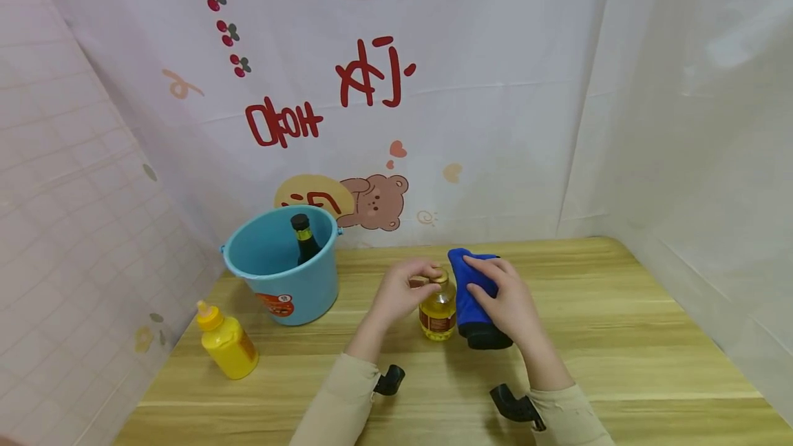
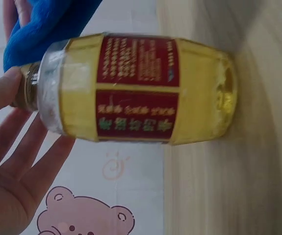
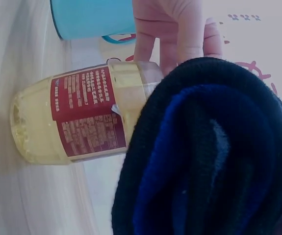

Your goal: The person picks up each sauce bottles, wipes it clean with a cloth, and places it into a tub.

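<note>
A small bottle of yellow oil (image 1: 438, 316) with a dark red label stands upright on the table. My left hand (image 1: 403, 288) pinches its gold cap (image 2: 29, 87) between thumb and fingertips. Just right of the bottle, my right hand (image 1: 509, 300) grips a folded blue cloth (image 1: 472, 288) with a black edge. In the right wrist view the cloth's rolled black end (image 3: 204, 73) covers the bottle's neck and most of the right hand. The left wrist view shows the oil bottle's label (image 2: 138, 88) plainly, with the blue cloth behind its cap.
A light blue bucket (image 1: 319, 294) stands at the back left with a dark bottle (image 1: 305, 243) inside, its neck above the rim. In front of the bucket is a yellow squeeze bottle (image 1: 229, 346). A printed curtain (image 1: 495, 122) closes off the table's back.
</note>
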Tool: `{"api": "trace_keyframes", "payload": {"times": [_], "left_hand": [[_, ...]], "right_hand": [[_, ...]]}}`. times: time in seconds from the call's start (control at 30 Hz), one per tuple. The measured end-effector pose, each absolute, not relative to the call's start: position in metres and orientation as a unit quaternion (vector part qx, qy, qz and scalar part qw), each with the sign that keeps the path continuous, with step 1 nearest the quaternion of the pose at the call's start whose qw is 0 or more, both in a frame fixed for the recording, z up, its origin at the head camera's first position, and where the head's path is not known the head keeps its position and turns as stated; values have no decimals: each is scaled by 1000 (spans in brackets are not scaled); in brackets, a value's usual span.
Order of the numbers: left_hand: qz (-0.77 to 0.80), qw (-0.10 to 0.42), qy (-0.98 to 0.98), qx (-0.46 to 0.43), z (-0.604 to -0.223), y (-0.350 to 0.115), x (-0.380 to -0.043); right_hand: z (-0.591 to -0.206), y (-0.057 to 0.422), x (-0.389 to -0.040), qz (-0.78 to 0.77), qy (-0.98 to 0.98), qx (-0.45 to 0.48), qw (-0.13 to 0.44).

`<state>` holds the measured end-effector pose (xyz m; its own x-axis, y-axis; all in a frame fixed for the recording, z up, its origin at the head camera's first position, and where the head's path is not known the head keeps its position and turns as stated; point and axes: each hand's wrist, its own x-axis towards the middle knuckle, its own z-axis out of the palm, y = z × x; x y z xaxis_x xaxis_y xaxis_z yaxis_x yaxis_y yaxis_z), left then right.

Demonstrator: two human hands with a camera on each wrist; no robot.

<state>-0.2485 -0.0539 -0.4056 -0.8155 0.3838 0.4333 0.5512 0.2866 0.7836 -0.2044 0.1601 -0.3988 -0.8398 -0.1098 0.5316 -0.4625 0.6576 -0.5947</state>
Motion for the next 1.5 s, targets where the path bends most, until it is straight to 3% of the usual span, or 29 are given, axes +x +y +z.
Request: {"api": "trace_keyframes", "payload": {"times": [0.23,0.5,0.7,1.1,1.5], "left_hand": [[-488,151,-813,-280,-415,-50,-241],[-483,179,-813,-270,-419,-46,-237],[-481,183,-815,-268,-419,-45,-237],[-491,172,-815,-254,-418,-45,-237],[-490,173,-816,-253,-416,-44,-235]], "right_hand": [[-403,154,-207,376,-884,166,223],[-401,150,-207,349,-902,152,204],[-401,145,-208,311,-919,147,194],[-409,144,-206,217,-930,169,242],[-416,150,-209,274,-921,166,222]]}}
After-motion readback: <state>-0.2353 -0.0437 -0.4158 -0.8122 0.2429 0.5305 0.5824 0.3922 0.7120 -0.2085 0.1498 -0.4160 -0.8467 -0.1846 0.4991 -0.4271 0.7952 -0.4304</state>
